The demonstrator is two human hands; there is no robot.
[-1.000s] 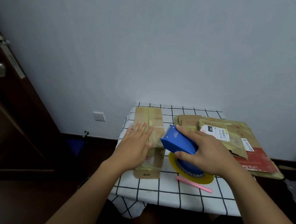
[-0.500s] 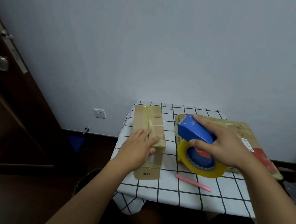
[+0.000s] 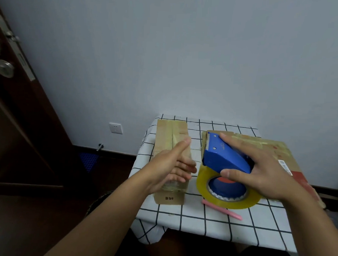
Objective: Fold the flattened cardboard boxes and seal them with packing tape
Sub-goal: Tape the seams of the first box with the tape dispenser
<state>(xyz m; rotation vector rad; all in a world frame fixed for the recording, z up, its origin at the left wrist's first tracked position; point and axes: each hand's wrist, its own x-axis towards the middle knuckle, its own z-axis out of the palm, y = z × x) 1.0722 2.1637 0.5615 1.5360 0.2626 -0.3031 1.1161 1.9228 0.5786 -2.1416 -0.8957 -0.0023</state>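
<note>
- Pink and slim, a pen-like tool [image 3: 221, 209] lies nearest on the checked desk [image 3: 198, 225], just in front of the yellow tape roll [image 3: 227, 195]; a careless set-down of the dispenser could knock it off the edge.
- The right hand [image 3: 259, 171] grips the blue tape dispenser [image 3: 227, 160], thumb on the near side and fingers over the top, the roll hanging below it close to the desk.
- The left hand [image 3: 174, 167] is turned edge-on over the folded box [image 3: 171, 157], fingers straight and loose, gripping nothing; whether it touches the cardboard I cannot tell.
- That box sits at the desk's left side: long, narrow, brown, with glossy tape bands across its near end and along its top seam.
- Risk, as I judge it: if the left hand is off the box, a pull of tape could drag it or let a flap spring up, and a loose tape end may stick to itself.
- Farther right, behind the dispenser, the flattened boxes [image 3: 276, 151] lie stacked, 1 showing a white label and a red patch; they are not yet folded.
</note>
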